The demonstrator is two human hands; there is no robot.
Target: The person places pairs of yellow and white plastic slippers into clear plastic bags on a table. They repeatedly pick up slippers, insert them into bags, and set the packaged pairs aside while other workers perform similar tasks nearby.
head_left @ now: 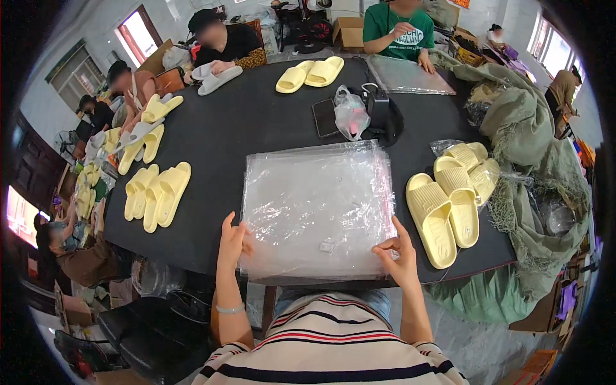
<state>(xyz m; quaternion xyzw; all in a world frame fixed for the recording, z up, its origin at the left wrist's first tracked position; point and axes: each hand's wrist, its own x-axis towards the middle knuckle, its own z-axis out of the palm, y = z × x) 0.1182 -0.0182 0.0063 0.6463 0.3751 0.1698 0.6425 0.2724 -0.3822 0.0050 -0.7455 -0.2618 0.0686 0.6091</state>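
Note:
A stack of clear plastic bags (pixel 314 205) lies flat on the black table in front of me, its near edge at the table's edge. My left hand (pixel 233 242) is at the stack's left side, fingers apart and holding nothing. At the near right corner my right hand (pixel 399 251) is open too, the index finger stretched up along the side and the thumb over the bags. Just right of that hand sits a pair of pale yellow slippers (pixel 433 221). Behind them, another yellow pair (pixel 486 176) is partly wrapped in clear plastic.
Yellow slippers (pixel 168 192) stand on the table's left, with another pair (pixel 310 74) at the far side. A phone (pixel 325 118) and a small knotted bag (pixel 351 112) lie beyond the stack. Green sacking (pixel 523 128) drapes the right edge. Several people sit around the table.

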